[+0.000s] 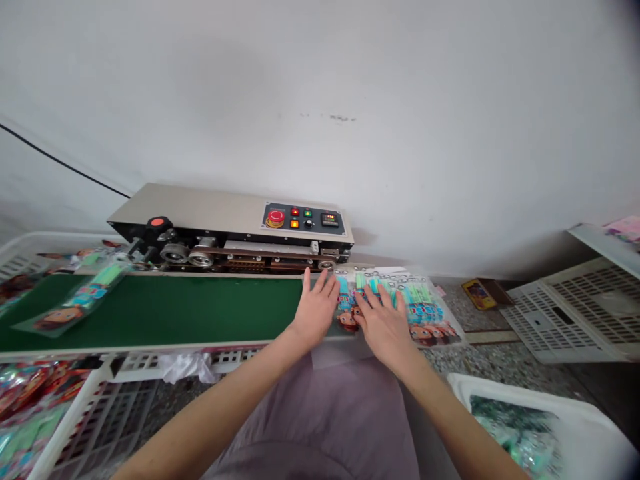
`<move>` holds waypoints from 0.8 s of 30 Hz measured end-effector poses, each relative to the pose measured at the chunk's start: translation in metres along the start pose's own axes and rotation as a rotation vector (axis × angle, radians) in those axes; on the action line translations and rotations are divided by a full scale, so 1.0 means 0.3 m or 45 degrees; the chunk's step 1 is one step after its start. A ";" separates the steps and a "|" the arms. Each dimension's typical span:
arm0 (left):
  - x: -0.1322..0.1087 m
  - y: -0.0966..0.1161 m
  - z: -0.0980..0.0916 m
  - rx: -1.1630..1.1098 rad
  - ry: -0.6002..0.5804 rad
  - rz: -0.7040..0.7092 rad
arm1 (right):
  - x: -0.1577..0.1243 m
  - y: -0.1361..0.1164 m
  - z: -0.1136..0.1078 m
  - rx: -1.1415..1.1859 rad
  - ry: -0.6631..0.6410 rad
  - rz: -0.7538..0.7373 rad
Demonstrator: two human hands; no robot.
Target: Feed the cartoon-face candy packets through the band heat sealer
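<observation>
My left hand [316,308] lies flat with fingers stretched out at the right end of the green conveyor belt [210,307], over the edge of a clear plastic bag. Beside it, my right hand [384,327] rests with spread fingers on printed plastic bags [425,310] holding pale green and blue contents. These bags overlap in a row to the right of the belt. Behind the belt stands a band sealing machine [225,213] with lit buttons and a red stop knob [275,217]. One more filled bag [83,300] lies slanted on the belt's left end.
White plastic baskets with bags [37,407] stand at the lower left. At the lower right is a white tub [580,427] with greenish packed items. A white crate [575,313] and a small yellow box [483,295] are on the speckled floor. A wall rises behind.
</observation>
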State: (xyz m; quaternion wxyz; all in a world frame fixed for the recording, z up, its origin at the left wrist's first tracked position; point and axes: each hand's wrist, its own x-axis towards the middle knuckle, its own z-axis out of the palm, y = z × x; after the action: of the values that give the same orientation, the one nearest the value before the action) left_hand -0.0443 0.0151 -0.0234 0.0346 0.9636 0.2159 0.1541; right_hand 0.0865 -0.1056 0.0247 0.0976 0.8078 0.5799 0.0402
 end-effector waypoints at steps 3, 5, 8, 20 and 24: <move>-0.017 0.014 0.008 -0.111 -0.042 0.023 | 0.001 -0.012 -0.002 0.013 -0.005 0.011; -0.024 0.025 0.016 -0.174 -0.082 0.038 | 0.001 -0.016 -0.005 0.015 -0.013 0.023; -0.019 0.031 0.029 -0.187 -0.099 0.094 | 0.002 -0.019 -0.011 -0.007 -0.024 0.039; -0.032 0.059 0.016 0.042 -0.126 -0.086 | -0.013 -0.008 0.003 -0.015 0.016 0.027; -0.059 0.028 -0.012 0.064 -0.134 -0.188 | -0.014 -0.008 0.006 0.023 0.006 0.019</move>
State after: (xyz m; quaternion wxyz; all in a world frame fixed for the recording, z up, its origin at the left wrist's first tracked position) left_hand -0.0573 0.0001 -0.0239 0.0329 0.9524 0.2879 0.0949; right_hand 0.0833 -0.1090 0.0226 0.0886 0.8129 0.5744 0.0376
